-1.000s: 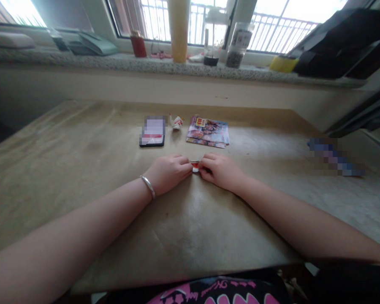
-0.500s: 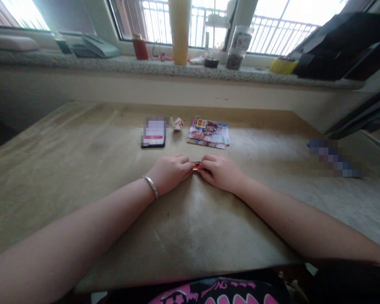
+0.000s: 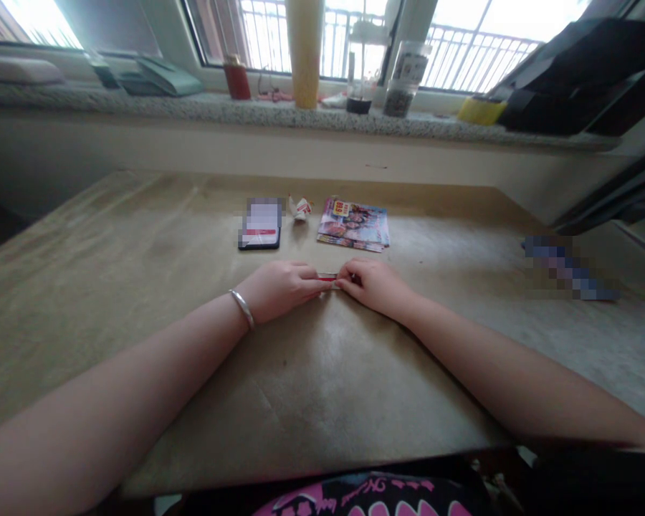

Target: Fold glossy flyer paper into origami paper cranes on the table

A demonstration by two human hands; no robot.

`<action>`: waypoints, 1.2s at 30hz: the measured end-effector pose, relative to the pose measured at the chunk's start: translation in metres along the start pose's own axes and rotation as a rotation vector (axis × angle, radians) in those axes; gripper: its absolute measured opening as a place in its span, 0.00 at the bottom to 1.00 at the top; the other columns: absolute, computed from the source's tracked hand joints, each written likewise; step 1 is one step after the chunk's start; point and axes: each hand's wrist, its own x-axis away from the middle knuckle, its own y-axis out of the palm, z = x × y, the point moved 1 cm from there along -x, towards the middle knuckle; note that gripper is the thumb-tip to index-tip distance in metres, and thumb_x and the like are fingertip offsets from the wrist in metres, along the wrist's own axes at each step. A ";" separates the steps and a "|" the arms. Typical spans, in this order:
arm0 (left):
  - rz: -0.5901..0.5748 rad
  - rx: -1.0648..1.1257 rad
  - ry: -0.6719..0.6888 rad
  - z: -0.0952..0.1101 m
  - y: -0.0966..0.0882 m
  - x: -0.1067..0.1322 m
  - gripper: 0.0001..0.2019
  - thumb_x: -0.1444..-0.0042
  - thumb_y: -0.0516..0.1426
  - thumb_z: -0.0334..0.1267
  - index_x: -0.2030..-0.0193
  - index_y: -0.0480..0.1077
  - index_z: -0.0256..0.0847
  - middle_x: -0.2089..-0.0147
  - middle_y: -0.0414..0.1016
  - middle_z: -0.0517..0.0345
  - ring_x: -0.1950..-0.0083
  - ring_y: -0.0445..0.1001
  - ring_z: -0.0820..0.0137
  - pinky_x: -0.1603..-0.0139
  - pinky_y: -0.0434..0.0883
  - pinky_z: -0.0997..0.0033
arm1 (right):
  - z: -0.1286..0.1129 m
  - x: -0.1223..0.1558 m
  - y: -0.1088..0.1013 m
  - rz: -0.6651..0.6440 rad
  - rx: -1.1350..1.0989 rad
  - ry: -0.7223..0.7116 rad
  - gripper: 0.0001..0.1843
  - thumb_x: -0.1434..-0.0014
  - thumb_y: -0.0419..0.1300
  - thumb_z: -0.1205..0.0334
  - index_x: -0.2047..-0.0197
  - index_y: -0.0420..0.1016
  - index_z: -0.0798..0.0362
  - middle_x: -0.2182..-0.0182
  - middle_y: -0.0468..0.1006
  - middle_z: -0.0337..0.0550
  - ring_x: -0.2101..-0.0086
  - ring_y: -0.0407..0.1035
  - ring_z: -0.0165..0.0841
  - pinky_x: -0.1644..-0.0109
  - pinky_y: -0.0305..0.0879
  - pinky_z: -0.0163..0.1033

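Note:
On the table [image 3: 279, 387], a narrow folded strip of printed paper [image 3: 327, 278], red with pale edges, lies between my hands. My left hand [image 3: 282, 288], with a silver bangle at the wrist, presses its left part with the fingers together and fairly straight. My right hand [image 3: 373, 285] pinches the right end between thumb and curled fingers. Most of the strip is covered by the fingers. Just beyond my hands lies a small stack of colourful printed leaflets [image 3: 353, 224]. A folded white and red paper piece [image 3: 301, 208] stands to the left of the stack.
A phone [image 3: 261, 223], its screen blurred out, lies beyond my left hand. At the table's right side is a blurred bluish flat object [image 3: 567, 269]. Along the granite windowsill [image 3: 193, 107] stand a red jar [image 3: 237, 79], a tall yellow cylinder [image 3: 304, 57] and clear containers [image 3: 403, 79].
My left hand has slid slightly left and its fingers have straightened along the strip, so more of the red shows. My right hand has barely moved, its fingers a little more curled.

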 end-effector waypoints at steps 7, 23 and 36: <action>-0.039 -0.050 -0.020 0.006 0.002 -0.004 0.13 0.38 0.53 0.33 0.48 0.71 0.40 0.62 0.74 0.53 0.63 0.72 0.70 0.64 0.69 0.73 | -0.001 0.004 -0.001 0.045 -0.019 -0.062 0.04 0.43 0.58 0.63 0.65 0.72 0.53 0.72 0.73 0.39 0.71 0.64 0.28 0.68 0.55 0.33; 0.155 0.155 -0.150 0.004 0.009 -0.004 0.12 0.37 0.52 0.33 0.53 0.74 0.45 0.53 0.75 0.54 0.55 0.71 0.69 0.53 0.70 0.66 | 0.000 0.008 -0.005 0.048 0.150 -0.258 0.10 0.38 0.53 0.63 0.62 0.76 0.54 0.66 0.75 0.46 0.64 0.67 0.33 0.59 0.60 0.37; 0.075 0.168 -0.112 0.004 0.010 -0.002 0.14 0.37 0.49 0.33 0.51 0.74 0.42 0.59 0.77 0.53 0.59 0.73 0.71 0.58 0.72 0.71 | 0.007 0.006 -0.005 0.052 0.106 -0.255 0.10 0.39 0.54 0.64 0.62 0.78 0.53 0.67 0.74 0.46 0.65 0.67 0.33 0.60 0.60 0.36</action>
